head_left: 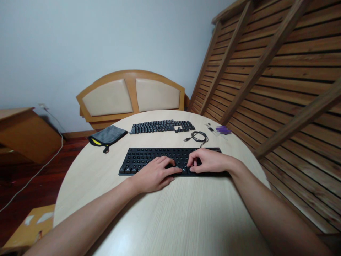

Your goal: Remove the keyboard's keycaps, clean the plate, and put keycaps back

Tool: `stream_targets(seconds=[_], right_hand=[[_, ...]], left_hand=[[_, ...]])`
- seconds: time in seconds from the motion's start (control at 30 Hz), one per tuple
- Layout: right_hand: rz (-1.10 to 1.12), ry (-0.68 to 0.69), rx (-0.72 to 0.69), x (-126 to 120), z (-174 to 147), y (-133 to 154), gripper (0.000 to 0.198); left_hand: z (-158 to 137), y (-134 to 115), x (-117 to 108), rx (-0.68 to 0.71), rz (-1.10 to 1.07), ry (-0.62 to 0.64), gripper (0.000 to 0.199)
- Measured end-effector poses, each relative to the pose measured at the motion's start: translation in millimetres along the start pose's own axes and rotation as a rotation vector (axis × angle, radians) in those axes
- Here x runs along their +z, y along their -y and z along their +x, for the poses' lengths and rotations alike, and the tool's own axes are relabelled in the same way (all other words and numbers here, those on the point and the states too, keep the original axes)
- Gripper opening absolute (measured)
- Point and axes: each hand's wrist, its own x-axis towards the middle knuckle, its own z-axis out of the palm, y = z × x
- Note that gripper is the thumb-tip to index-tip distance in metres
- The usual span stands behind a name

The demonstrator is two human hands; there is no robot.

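A black keyboard [149, 153] lies flat on the round table, most of its switches bare, with keycaps along the front row at the left. My left hand [157, 173] rests over its front middle, fingers spread and the thumb stretched toward the front row. Just right of it, my right hand [206, 160] is curled in a pinch at the front row, its thumb and forefinger closed on what looks like a small black keycap [189, 170]. My right palm hides the keyboard's right part. Loose black keycaps [151, 127] lie in rows behind the keyboard.
A coiled USB cable [200, 136] lies behind the keyboard. At the back left is a folded grey cloth [113, 134] with a yellow lining. Small tools [211, 129] and a blurred purple item [223, 130] sit at the back right. Wooden slats [266, 89] stand beside the table's right edge.
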Motion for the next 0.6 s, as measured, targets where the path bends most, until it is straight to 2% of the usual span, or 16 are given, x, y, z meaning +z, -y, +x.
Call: stream_targets(seconds=[0.6], right_hand=[[-0.081, -0.037, -0.008, 3.8, 0.0, 7.3, 0.018]], left_hand=[[-0.3, 0.2, 0.8, 0.008, 0.002, -0.010, 0.036]])
